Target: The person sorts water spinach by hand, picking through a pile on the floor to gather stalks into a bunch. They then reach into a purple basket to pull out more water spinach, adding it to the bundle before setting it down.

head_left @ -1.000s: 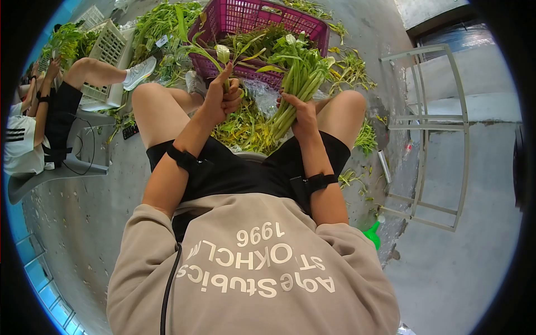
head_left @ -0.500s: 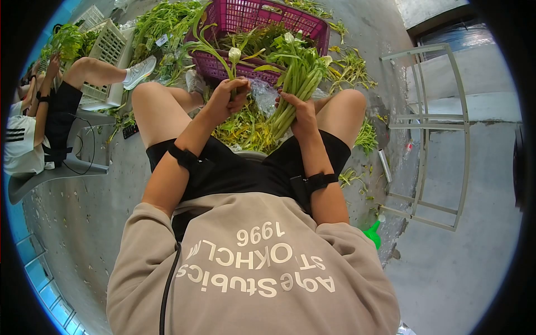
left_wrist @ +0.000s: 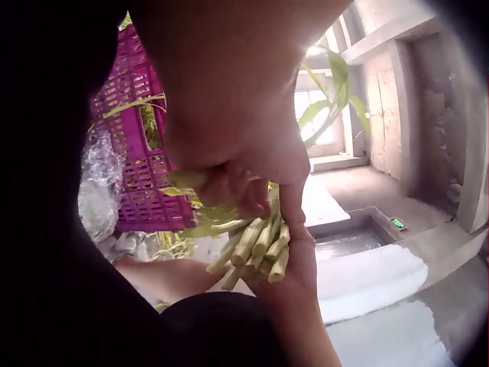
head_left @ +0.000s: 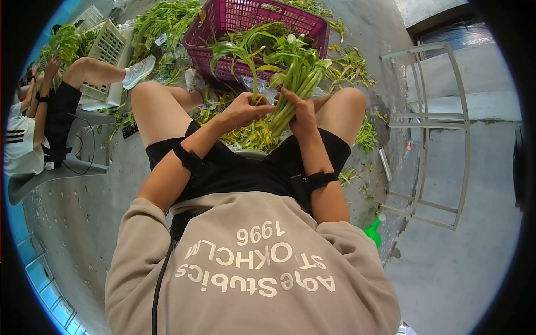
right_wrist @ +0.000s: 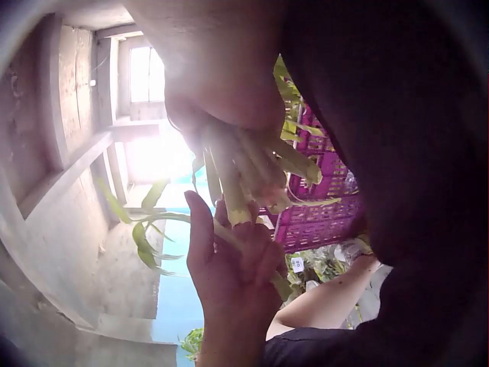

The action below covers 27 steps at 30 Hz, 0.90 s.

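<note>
In the head view my right hand (head_left: 303,115) grips a thick bunch of leafy green stalks (head_left: 306,78), leaves pointing away from me. The pale cut ends (left_wrist: 261,248) show in the left wrist view. My left hand (head_left: 244,110) holds a single leafy stalk (head_left: 255,84) upright, its long leaves arching over at the top. The fingertips of that hand are right beside the bunch, near its lower part. In the right wrist view the single stalk crosses the left hand's fingers, close to the bunch.
A purple plastic crate (head_left: 209,58) with greens stands ahead. Yellowed leaf scraps (head_left: 245,138) lie between my knees. Heaps of greens (head_left: 162,25) lie to the left, near another seated person (head_left: 25,139) and a white crate (head_left: 106,47). At the right stands a metal frame (head_left: 464,125).
My left hand has come down and right, toward the bunch, with the stalk in its fingers. The pale bud-like tip seen above that hand earlier no longer shows there. The right hand has barely moved.
</note>
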Tool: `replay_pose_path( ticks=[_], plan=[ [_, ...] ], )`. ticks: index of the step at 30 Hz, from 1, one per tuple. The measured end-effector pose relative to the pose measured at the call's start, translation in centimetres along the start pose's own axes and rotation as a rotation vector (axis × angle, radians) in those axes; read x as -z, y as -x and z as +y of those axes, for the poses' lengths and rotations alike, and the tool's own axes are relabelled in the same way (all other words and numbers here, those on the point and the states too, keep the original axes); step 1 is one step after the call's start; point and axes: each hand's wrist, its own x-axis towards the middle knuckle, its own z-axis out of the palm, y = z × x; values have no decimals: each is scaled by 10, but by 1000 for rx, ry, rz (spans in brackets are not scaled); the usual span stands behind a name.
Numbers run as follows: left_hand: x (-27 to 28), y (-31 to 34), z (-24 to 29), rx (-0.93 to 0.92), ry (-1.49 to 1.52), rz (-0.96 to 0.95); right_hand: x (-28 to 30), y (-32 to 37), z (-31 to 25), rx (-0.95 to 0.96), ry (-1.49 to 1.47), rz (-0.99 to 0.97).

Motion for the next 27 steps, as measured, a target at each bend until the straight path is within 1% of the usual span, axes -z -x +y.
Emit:
replay_pose_path(
  ticks=[2,3,5,6,8,9,11,16,18,19,21,22,24,25,27],
  plan=[
    [-7,2,3,-33,-123,-22,0,-2,5,29,15,14],
    [-6,-4,-7,-34,-123,-23,0,-4,7,57,30,28],
    [-2,-19,-36,-340,-177,-48,0,-4,9,67,31,28],
    [-3,-15,-28,-340,-176,-47,0,-4,10,75,32,28],
    [-6,0,-2,-80,-123,14,-4,0,6,71,2,13],
    [-5,-1,-2,-82,-123,15,-5,1,5,66,-30,-2],
    [0,-3,-3,-39,13,83,-6,1,4,49,-57,-8],
    [4,-8,-12,-41,-98,92,-4,3,4,11,-106,-45],
    [3,-10,-16,-116,-105,205,-4,3,3,-21,-164,-53],
    [5,-11,-15,-116,-105,205,-2,1,4,-21,-164,-53],
    [11,-13,-14,-48,49,284,-1,-2,5,-27,-229,-62],
    [14,-13,-13,-48,49,285,-1,-1,5,-28,-229,-63],
    [20,-10,-11,25,205,325,0,0,4,-33,-228,-57],
    [21,-9,-9,25,204,325,0,0,4,-33,-229,-58],
    [23,-8,-5,76,421,192,0,0,4,-20,-205,-72]
  ],
)
